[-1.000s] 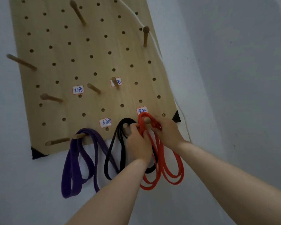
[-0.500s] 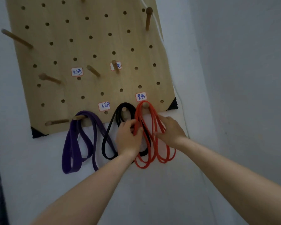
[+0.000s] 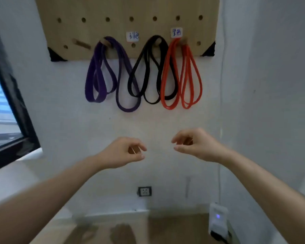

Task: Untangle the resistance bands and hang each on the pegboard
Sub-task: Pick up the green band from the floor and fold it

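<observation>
Three resistance bands hang in loops from pegs along the bottom row of the wooden pegboard (image 3: 165,7). The purple band (image 3: 102,74) is on the left, the black band (image 3: 148,67) in the middle, the red band (image 3: 187,74) on the right. The black and red loops overlap a little at their lower ends. My left hand (image 3: 123,152) and my right hand (image 3: 195,145) hover well below the bands, away from the wall, fingers loosely curled and holding nothing.
A dark-framed window (image 3: 9,103) is at the left. A wall socket (image 3: 144,191) sits low on the white wall. A white device with a blue light (image 3: 217,219) stands on the floor at the lower right, with a thin cable (image 3: 221,103) running up the wall.
Both hands have let go of the red band and dropped away from the pegboard. The view has tilted down, so only the board's bottom rows show.
</observation>
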